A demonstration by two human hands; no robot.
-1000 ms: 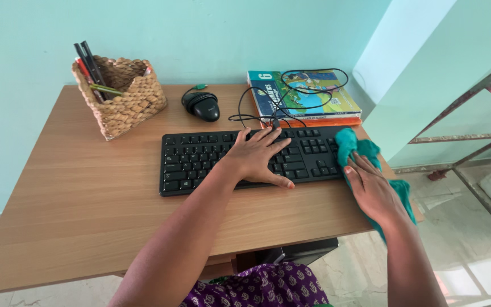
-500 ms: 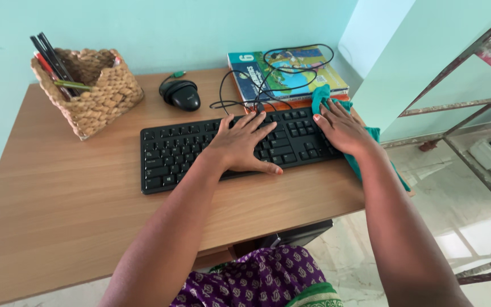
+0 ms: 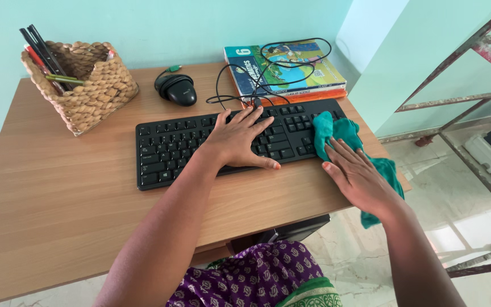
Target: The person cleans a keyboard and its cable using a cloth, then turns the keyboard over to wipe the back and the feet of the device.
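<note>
Keyboard (image 3: 200,145), black, lies across the wooden surface (image 3: 58,193); the left hand (image 3: 237,139) rests flat and open on its middle keys. The right hand (image 3: 356,176), fingers spread, presses a teal cloth (image 3: 336,131) against the keyboard's right end, the cloth's tail hanging over the surface edge
</note>
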